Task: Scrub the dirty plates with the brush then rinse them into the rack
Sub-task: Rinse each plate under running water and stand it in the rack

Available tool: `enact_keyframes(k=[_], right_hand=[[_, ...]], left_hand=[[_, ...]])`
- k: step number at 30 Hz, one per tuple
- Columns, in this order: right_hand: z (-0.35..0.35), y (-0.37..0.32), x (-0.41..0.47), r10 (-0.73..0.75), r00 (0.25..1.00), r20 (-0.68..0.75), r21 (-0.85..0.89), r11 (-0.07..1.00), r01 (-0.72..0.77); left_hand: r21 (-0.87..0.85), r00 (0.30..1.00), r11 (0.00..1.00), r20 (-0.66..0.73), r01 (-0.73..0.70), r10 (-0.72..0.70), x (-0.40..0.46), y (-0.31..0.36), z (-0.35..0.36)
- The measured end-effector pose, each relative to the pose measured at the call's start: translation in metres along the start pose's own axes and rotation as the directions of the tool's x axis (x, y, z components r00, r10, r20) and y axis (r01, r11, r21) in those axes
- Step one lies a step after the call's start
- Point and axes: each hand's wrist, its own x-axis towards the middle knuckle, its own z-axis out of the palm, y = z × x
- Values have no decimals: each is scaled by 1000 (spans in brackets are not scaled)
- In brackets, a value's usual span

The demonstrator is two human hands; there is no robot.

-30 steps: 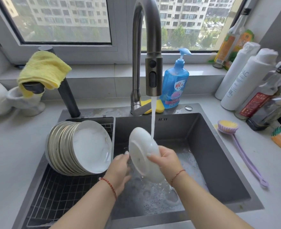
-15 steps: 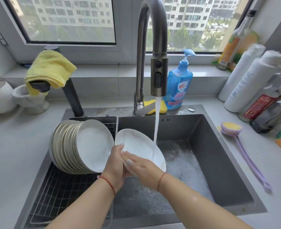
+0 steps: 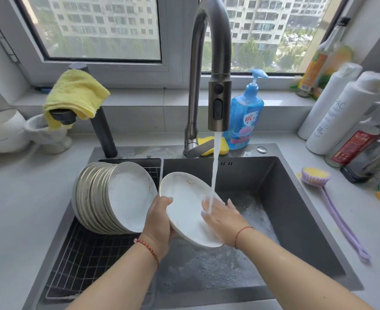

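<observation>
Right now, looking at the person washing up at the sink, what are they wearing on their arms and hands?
Both forearms are bare, with no sleeves in view and no gloves. The left hand has a thin red cord bracelet at its wrist, braided-looking with a touch of gold. The right hand has a similar thin red cord round its wrist. I can see no rings or watch.

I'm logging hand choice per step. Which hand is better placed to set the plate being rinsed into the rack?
Left, probably. The left hand already grips the round white plate's rim on the side next to the wire rack and its stacked plates. The right hand lies flat on the plate under the water stream.
</observation>
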Motion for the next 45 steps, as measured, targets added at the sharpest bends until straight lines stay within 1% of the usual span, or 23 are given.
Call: enact_keyframes(k=[1,2,3,4,5,6,9,12,14,16,17,18,20,21,23,26,28,31,35,37,39,42,45], right_hand=[[2,-1,-9,6,1000,10,-3,1000,-6],[5,-2,-20,-14,1000,26,36,999,13],[7,-6,-31,-73,997,30,74,995,70],[9,-9,-42,-175,984,-7,133,976,175],[14,-10,-49,-275,958,-81,163,945,285],[16,-15,-54,-308,939,-154,187,924,334],[34,-19,-52,-339,858,-387,112,906,409],[43,-21,-46,-295,835,-465,212,878,428],[38,-25,-51,-240,842,-483,273,873,405],[34,-29,-53,-116,831,-545,354,866,353],[30,-33,-55,-38,853,-521,467,823,322],[26,-37,-55,42,884,-466,605,744,284],[20,-40,-54,170,919,-357,815,538,217],[18,-40,-53,210,923,-323,866,459,199],[16,-43,-53,259,925,-277,905,393,162],[16,-46,-53,316,921,-228,933,341,114],[13,-49,-54,328,918,-223,939,326,111],[10,-57,-55,317,911,-266,927,344,151],[-2,-76,-57,264,896,-356,894,374,245],[-12,-89,-56,230,885,-404,881,359,309],[-21,-103,-52,187,879,-439,871,328,366],[-30,-125,-42,128,879,-458,870,268,414],[-26,-147,-23,99,897,-431,874,294,388]], left_hand=[[5,1000,1000,-10,-2,2,-1,0,1],[20,1000,1000,-14,-10,10,-1,1,2],[43,999,999,-26,-24,26,-1,1,3],[67,998,997,-41,-43,46,-2,3,4],[97,996,994,-62,-50,57,-1,4,5],[130,996,990,-73,-50,60,0,4,5],[236,996,970,-60,-52,68,0,8,9],[337,994,938,-42,-82,103,-1,15,12],[373,993,922,-1,-106,114,-1,20,13],[376,994,921,61,-103,86,-2,23,12],[370,995,925,77,-90,66,-3,25,10],[366,995,927,82,-85,59,-4,25,7],[366,994,925,67,-101,82,-3,23,1],[364,994,925,51,-106,94,-1,23,-1],[360,993,926,0,-113,121,2,23,-7],[393,972,904,-85,-168,217,5,21,-20],[503,933,829,-111,-244,342,3,21,-28],[615,869,716,-98,-330,485,4,20,-44],[652,786,648,-125,-395,605,6,23,-67],[658,755,627,-134,-417,642,6,25,-78],[662,760,629,-134,-409,636,7,26,-89],[606,804,685,-122,-405,582,8,28,-101],[559,854,727,-61,-400,517,5,31,-109]])
